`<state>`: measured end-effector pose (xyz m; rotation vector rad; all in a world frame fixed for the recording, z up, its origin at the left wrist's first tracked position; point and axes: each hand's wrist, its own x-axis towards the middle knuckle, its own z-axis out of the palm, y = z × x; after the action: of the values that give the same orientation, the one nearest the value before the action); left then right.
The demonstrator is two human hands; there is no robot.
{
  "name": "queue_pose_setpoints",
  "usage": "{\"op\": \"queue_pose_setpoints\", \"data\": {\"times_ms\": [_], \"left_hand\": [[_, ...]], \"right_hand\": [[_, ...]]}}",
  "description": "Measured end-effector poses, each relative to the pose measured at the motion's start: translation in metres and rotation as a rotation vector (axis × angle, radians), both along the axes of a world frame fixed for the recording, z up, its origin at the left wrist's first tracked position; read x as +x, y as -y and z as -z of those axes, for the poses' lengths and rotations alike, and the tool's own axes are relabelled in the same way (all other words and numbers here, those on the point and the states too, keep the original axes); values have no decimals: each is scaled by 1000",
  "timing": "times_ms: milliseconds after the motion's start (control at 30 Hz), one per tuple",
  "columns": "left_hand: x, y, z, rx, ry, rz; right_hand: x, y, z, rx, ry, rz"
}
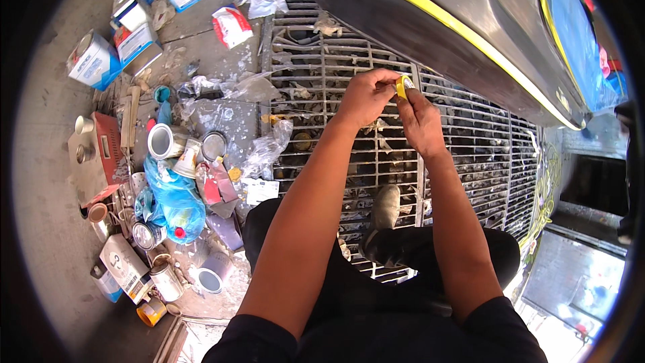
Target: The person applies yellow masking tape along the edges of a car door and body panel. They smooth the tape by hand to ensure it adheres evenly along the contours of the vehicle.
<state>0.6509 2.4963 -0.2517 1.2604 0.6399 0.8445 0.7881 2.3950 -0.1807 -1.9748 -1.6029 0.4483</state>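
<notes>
Above the metal floor grating (349, 60), beside the grey vehicle panel (463, 27) edged with a yellow masking strip (430, 10), both hands meet at a small yellow tape roll (403, 85). The left hand (366, 97) and right hand (418, 121) each pinch the roll between closed fingertips. If the grip slips, the roll may drop onto the grating and lodge between its bars.

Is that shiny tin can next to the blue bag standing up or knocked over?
Knocked over. The tin can lies on its side by the blue plastic bag, its round open mouth facing sideways.
</notes>
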Motion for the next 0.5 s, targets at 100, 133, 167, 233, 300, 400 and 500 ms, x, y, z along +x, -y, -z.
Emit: {"op": "queue_pose_setpoints", "data": {"times_ms": [100, 133, 167, 233, 300, 400, 500], "left_hand": [[-11, 0, -9, 51, 23, -54], [-15, 0, -11, 62, 3, -77], [-18, 2, -13, 45, -38, -90], [-23, 1, -15, 132, -123, -165], [-25, 0, -13, 230, -206, -219], [-29, -10, -7, 419, -308, -376], [-35, -28, 1, 443, -386, -534]], "right_hand": [[-9, -5, 0, -1, 46, -9], [-11, -8, -1, -13, 58, -10], [-13, -10, -2, -36, 76, -12], [-16, -13, -4, -16, 91, -53], [-20, -18, -6, -42, 121, -68], [-24, -26, -10, -5, 168, -54], [-20, -32, -16, -60, 288, 53]]}}
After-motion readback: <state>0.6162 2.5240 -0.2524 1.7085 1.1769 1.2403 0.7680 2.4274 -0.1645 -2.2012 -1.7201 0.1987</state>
